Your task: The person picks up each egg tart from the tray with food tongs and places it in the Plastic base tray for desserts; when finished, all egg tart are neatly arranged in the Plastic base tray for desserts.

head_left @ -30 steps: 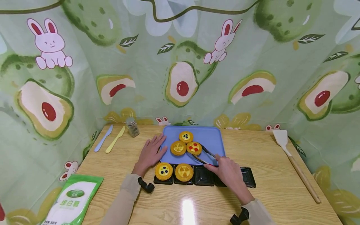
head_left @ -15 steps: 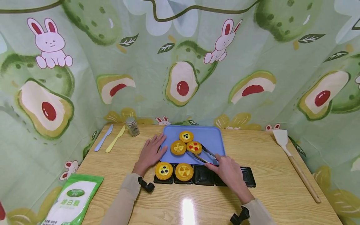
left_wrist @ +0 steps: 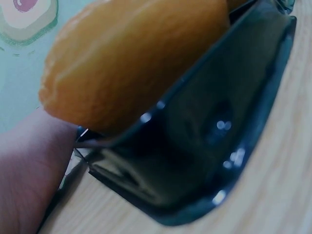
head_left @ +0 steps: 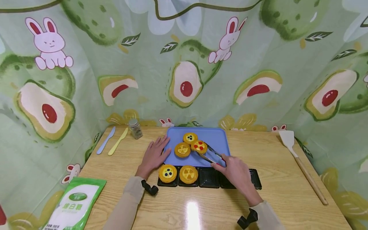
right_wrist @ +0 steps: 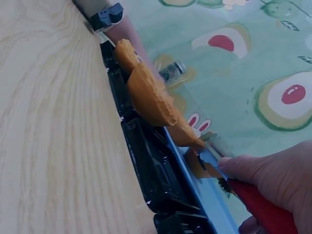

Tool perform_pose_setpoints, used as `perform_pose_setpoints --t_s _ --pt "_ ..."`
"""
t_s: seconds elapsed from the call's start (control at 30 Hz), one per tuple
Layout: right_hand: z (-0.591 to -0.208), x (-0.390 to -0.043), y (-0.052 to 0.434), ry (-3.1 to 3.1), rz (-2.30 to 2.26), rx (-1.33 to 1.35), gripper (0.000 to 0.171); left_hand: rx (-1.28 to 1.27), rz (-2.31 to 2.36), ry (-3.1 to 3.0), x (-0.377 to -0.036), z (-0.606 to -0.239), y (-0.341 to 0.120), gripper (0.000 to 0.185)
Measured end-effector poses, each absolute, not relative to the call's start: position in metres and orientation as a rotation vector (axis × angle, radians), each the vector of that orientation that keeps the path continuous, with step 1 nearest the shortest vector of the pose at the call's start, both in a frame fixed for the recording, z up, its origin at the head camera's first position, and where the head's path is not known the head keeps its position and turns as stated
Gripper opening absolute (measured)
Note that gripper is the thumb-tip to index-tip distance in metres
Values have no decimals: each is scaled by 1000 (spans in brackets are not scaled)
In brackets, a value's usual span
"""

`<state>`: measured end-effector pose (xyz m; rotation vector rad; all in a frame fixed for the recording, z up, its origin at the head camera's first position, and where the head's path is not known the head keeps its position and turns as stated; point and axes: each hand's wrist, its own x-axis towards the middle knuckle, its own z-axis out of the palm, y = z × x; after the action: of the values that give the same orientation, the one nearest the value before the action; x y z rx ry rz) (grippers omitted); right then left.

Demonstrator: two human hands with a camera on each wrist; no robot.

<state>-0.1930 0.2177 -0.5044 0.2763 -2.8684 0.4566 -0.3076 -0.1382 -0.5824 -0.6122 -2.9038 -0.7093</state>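
Looks like a home baking corner staged for filming, set on a wooden desk (head_left: 276, 179). Backed and flanked by a green cloth curtain (head_left: 258, 57) printed with rabbits and avocados, hung close behind the desk like a screen. Baking gear all around a blue tray (head_left: 218, 140) at the desk's far middle: fruit tarts (head_left: 189, 138) on the tray, black plastic tart cups (head_left: 208, 177) just in front of it, a small spice jar (head_left: 135, 128) and two plastic knives (head_left: 118, 142) to its left, a bag of white sugar (head_left: 76, 204) at the near left corner, a wooden-handled spatula (head_left: 302, 166) well to its right.
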Motion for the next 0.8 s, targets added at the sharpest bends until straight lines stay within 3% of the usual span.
perform_pose_setpoints --t_s 0.8 --pt "-480 -168 233 -2823 491 220 41 -617 -723 -2887 -307 -582 -137 65"
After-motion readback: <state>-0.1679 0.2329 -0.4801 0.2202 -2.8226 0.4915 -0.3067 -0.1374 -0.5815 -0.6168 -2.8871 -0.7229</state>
